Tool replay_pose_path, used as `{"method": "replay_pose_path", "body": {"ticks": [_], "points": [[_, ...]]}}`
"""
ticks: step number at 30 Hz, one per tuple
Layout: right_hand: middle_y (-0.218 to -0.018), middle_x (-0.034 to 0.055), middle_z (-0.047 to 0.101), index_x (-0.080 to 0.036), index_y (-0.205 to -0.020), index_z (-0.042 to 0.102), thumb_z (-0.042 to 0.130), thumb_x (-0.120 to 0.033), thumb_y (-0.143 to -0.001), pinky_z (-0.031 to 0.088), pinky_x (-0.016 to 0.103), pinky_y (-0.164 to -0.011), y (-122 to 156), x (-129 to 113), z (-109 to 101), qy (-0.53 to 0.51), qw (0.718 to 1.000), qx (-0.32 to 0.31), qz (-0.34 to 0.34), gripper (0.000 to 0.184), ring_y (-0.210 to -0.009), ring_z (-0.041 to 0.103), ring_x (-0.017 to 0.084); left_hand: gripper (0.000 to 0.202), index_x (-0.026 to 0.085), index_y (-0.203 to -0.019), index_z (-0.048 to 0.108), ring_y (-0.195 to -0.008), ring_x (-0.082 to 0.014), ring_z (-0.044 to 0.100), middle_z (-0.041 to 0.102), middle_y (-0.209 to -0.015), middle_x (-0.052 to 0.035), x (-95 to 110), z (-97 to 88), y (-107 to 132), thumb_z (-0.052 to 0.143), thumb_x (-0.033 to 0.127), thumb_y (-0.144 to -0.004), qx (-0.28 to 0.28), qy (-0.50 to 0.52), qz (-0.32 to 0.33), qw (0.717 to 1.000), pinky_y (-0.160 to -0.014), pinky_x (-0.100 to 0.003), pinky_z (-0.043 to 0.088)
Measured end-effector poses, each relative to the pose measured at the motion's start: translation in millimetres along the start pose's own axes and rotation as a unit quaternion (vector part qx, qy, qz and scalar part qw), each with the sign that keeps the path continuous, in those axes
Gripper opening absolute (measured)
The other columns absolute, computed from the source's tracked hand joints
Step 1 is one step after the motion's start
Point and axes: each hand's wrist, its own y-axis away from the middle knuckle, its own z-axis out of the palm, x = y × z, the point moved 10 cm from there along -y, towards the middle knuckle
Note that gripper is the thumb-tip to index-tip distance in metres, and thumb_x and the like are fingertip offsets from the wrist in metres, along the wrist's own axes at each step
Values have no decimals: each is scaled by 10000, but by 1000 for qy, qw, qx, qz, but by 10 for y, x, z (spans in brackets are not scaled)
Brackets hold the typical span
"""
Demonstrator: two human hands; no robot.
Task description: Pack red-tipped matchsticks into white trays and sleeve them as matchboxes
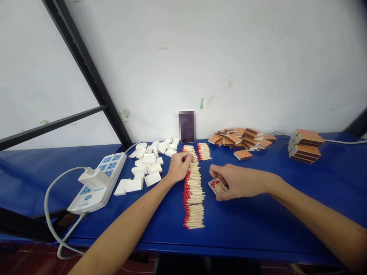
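Note:
My right hand (233,182) grips a small white matchbox tray (210,182), tilted so that the red-headed matches (218,186) inside show. My left hand (180,167) is closed, its fingers curled over the long row of matches (195,191) in the middle. What its fingertips pinch, if anything, is hidden. A smaller bunch of matches (203,152) lies just right of the row's far end. Left of my left hand, white matchbox trays (153,178) are scattered in a loose heap. Beyond my right hand is a pile of orange-brown matchboxes (236,138), with one single matchbox (243,154) in front.
Stacked matchboxes (305,145) stand at the right on the blue tabletop (243,233). A power strip (97,187) with a plugged-in white adapter (97,178) and looping cable is at the left. A dark-screened device (187,127) leans against the wall.

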Motion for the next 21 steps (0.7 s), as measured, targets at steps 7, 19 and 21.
{"method": "replay_pose_path", "body": {"ticks": [7,19,21], "points": [[-929,34,612,-222,-908,525,597,-271,-752,396,290,-688,-39,33,-149,32,996,74,-49,179,-817,551,195,368,144,-614,572,-542,-102,405,466,-543,22,-18,16,-3,419,307,-906,-5,4,2,1000,-560,-239,302],[-1008,60,635,-204,-936,620,568,-259,-785,421,311,-774,-73,61,-156,44,993,85,-69,169,-915,576,219,375,144,-608,559,-534,-101,381,431,-530,24,3,33,6,414,314,-909,-11,-8,12,1000,-552,-241,286],[-976,58,634,-199,-888,614,562,-239,-781,423,308,-762,-74,53,-158,41,993,85,-72,125,-889,576,209,372,145,-604,554,-535,-101,379,422,-529,25,3,34,6,417,313,-907,-11,-8,12,1000,-550,-240,285]]}}
